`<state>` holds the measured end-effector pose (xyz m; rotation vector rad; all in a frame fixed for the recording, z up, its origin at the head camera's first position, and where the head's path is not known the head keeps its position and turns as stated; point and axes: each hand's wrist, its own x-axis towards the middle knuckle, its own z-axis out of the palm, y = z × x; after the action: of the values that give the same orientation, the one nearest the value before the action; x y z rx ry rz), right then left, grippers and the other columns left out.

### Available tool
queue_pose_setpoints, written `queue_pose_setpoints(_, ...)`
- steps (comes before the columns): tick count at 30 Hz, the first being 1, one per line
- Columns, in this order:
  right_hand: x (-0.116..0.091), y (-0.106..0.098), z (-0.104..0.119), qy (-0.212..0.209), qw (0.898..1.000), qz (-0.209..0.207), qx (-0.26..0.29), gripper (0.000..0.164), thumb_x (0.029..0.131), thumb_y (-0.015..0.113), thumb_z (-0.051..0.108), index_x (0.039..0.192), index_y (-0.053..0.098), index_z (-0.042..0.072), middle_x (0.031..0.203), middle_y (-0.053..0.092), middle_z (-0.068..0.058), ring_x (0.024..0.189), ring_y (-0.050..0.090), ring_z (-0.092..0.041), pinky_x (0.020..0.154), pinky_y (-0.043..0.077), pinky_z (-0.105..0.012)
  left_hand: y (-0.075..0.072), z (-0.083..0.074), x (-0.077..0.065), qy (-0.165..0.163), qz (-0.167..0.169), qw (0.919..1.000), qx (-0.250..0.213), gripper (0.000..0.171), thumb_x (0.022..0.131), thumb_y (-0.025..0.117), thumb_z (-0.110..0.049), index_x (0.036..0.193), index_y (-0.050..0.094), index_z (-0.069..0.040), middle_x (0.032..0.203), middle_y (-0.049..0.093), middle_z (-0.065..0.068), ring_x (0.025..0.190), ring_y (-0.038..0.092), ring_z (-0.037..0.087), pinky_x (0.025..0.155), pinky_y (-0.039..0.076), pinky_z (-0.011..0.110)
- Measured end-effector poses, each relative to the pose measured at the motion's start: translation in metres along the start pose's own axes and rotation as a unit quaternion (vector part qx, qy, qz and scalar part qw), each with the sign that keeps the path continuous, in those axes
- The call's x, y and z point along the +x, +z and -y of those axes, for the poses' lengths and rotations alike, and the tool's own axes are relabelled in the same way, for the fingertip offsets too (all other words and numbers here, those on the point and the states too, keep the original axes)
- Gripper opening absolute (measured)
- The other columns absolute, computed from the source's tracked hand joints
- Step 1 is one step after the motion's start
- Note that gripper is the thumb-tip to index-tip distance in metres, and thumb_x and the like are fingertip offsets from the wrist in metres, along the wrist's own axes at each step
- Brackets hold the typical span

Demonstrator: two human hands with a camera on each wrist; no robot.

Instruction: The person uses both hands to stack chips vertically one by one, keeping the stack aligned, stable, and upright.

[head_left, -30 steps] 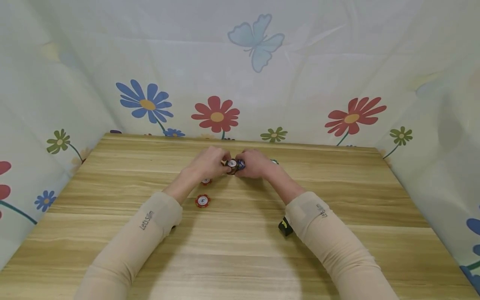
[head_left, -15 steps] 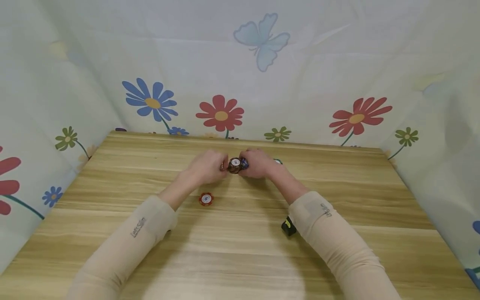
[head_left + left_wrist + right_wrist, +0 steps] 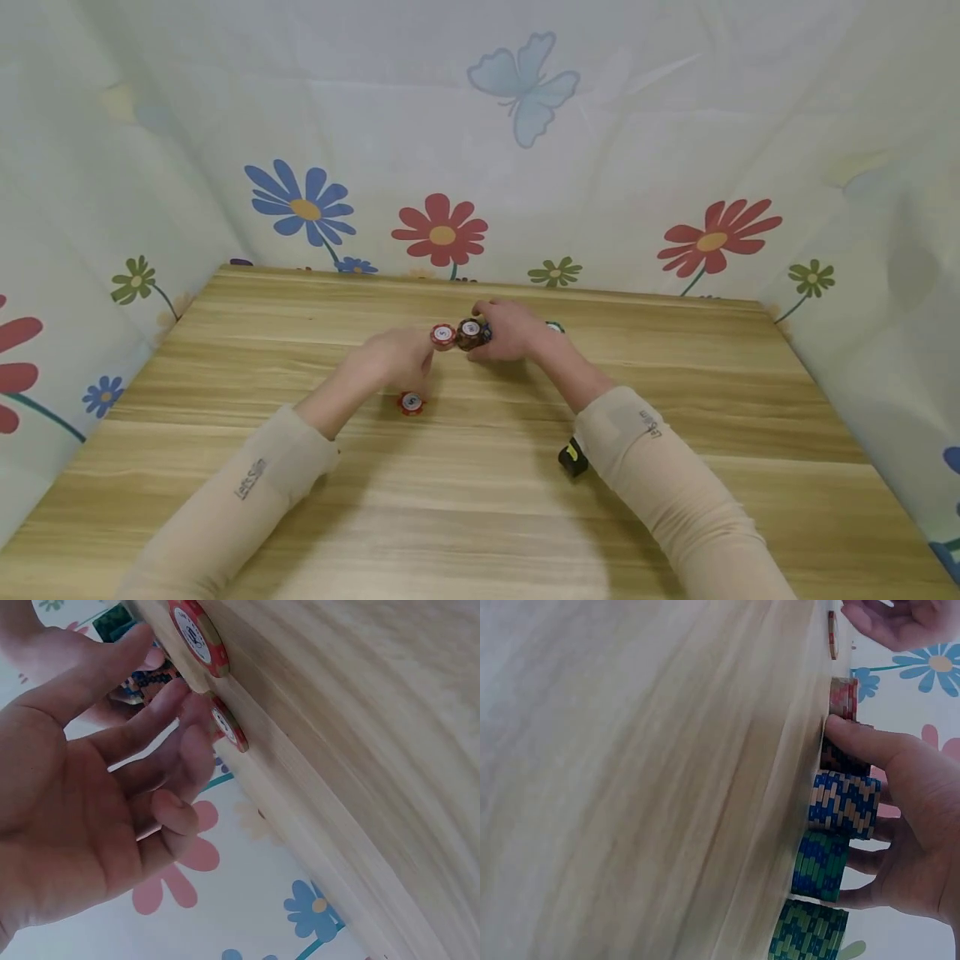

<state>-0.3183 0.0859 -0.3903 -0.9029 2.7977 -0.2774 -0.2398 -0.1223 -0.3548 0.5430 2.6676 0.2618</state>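
Poker chips stand in stacks along the back of the table. My right hand grips the dark brown stack, thumb at the front and forefinger behind. Its other fingers lie behind the blue stack and a green stack. On the brown stack's left is a short red stack. My left hand hovers left of it, fingers loosely bent and holding nothing, just behind a loose red chip. In the left wrist view two red chips show, one beyond the fingertips.
Another green stack stands at the row's right end. A small black object with a yellow mark lies by the right sleeve. The wooden table meets a flowered curtain at its back edge.
The left hand placed a red chip left of the brown stack, let go and drew back towards the nearer loose red chip. The right hand stayed at the stacks.
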Motion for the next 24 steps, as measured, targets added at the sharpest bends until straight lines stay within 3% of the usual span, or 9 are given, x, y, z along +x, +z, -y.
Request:
queue_pose_setpoints(3,0.002,0.002,0.003,-0.009,1.0,-0.008,0.001,0.072,0.088,0.079,0.044,0.143,0.053,0.005,0.137,0.059,-0.016,0.121,0.058,-0.033,0.101,0.046,-0.046,0.001,-0.001,-0.006,-0.012,0.035,0.9993,0.008,0.03,0.081,0.088,-0.022,0.076,0.062,-0.011,0.071,0.06,0.0,0.066,0.053,0.015,0.06,0.042,0.031)
queue_pose_setpoints(6,0.005,0.004,0.007,-0.016,1.0,-0.014,0.006,0.068,0.09,0.079,0.043,0.142,0.054,0.007,0.134,0.059,-0.015,0.117,0.06,-0.03,0.098,0.048,-0.044,0.003,-0.001,-0.009,-0.013,0.049,0.9984,0.027,0.028,0.08,0.088,-0.02,0.078,0.062,-0.012,0.074,0.06,0.0,0.068,0.052,0.015,0.062,0.042,0.031)
queue_pose_setpoints(15,0.014,0.009,0.015,-0.035,0.999,-0.021,-0.002,0.055,0.092,0.077,0.04,0.136,0.061,0.011,0.132,0.06,-0.012,0.118,0.059,-0.028,0.097,0.049,-0.046,0.006,0.003,-0.013,-0.004,0.036,0.9986,0.038,0.03,0.08,0.089,-0.019,0.085,0.06,-0.012,0.079,0.059,0.001,0.072,0.052,0.016,0.064,0.042,0.031)
queue_pose_setpoints(24,0.014,0.012,0.017,-0.02,0.999,-0.021,-0.013,0.046,0.092,0.078,0.04,0.13,0.066,0.016,0.124,0.06,-0.008,0.109,0.058,-0.025,0.091,0.049,-0.047,0.009,0.004,-0.014,0.01,0.016,0.9993,0.032,0.028,0.081,0.087,-0.018,0.087,0.06,-0.012,0.081,0.059,0.001,0.074,0.053,0.017,0.064,0.042,0.032)
